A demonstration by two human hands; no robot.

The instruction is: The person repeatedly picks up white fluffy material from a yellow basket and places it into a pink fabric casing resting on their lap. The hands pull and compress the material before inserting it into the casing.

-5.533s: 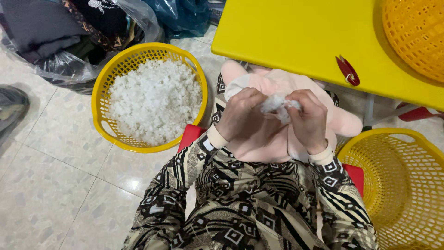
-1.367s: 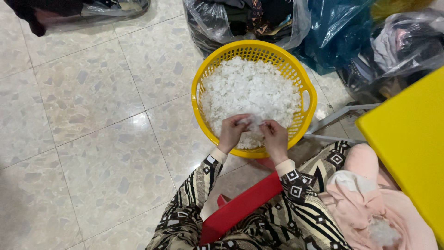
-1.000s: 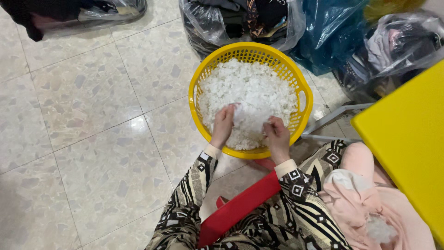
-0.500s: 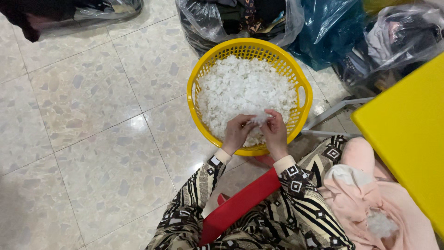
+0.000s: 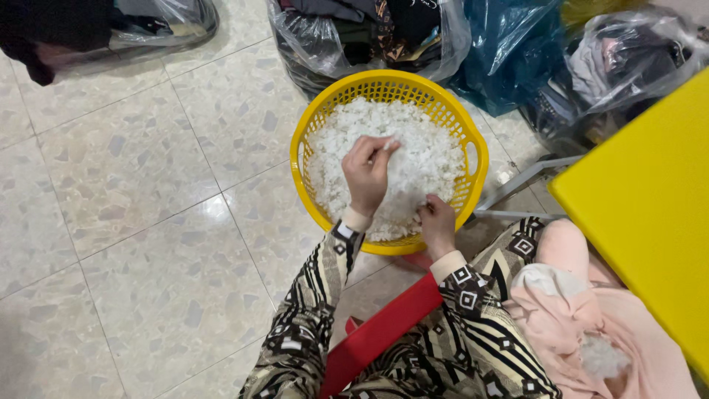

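pinching a small tuft of white stuffing (image 5: pixel 386 145) between curled fingertips, the left hand (image 5: pixel 367 174) is lifting above the yellow basket (image 5: pixel 309 129), while the right hand (image 5: pixel 436 224) is resting half-closed in the fluff, apparently light, soft, best grabbed in loose handfuls.

clear (image 5: pixel 369 33) and blue plastic bags (image 5: pixel 502 52) behind basket.

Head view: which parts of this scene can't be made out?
- Right hand: fingertips buried in the white stuffing, so its grip is hidden.
- Yellow basket: floor covered by stuffing.
- Yellow table: cut off by the right edge.
- Plastic bags: cut off at the top, contents unclear.
- Left hand: pinched tuft too small to judge.
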